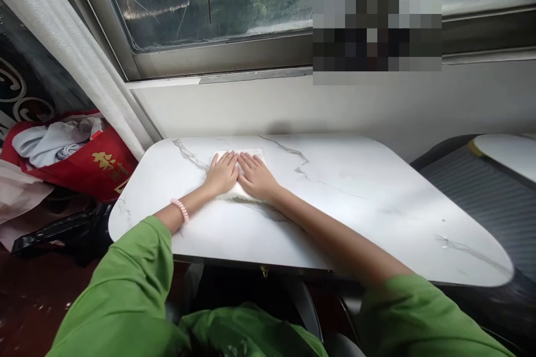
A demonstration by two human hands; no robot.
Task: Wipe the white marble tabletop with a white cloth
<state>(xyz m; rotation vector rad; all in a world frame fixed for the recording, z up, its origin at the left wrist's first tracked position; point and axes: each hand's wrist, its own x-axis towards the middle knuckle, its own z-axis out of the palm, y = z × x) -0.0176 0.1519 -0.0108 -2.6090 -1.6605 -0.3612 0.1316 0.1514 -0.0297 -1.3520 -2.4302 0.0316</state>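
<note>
Window: glass panes (pixel 251 0) well beyond the fingertips; the view outside is murky, and the top is cut off.
Blurred patch: blocky squares (pixel 377 33) ahead and to the right of the fingers; what they cover cannot be made out.
Table: white top with grey veins (pixel 364 201), under the fingers and stretching far to their right; the arms hide parts of its near side.
Cloth: pale cloth (pixel 237 192) on the table, directly beneath the fingers; mostly covered, with only edges and a strip between the palms showing.
Left hand: left hand (pixel 224 172) flat on the cloth, fingers straight with narrow gaps; whether any cloth is pinched below, I cannot tell.
Right hand: right hand (pixel 256 177) beside it, equally flat, fingers close together; its palm side is hidden.
Wrist: pink bracelet (pixel 180 211) behind the left fingers, underside unseen.
Sleeves: green shirt (pixel 125 279) nearest the camera, cut off below.
Bag: red bag (pixel 111 164) well left of the fingers, grey clothes (pixel 54 142) bunched inside; its gold marking is only partly visible.
Chair: grey ribbed seat (pixel 473 195) far right of the fingers, partly behind the table.
</note>
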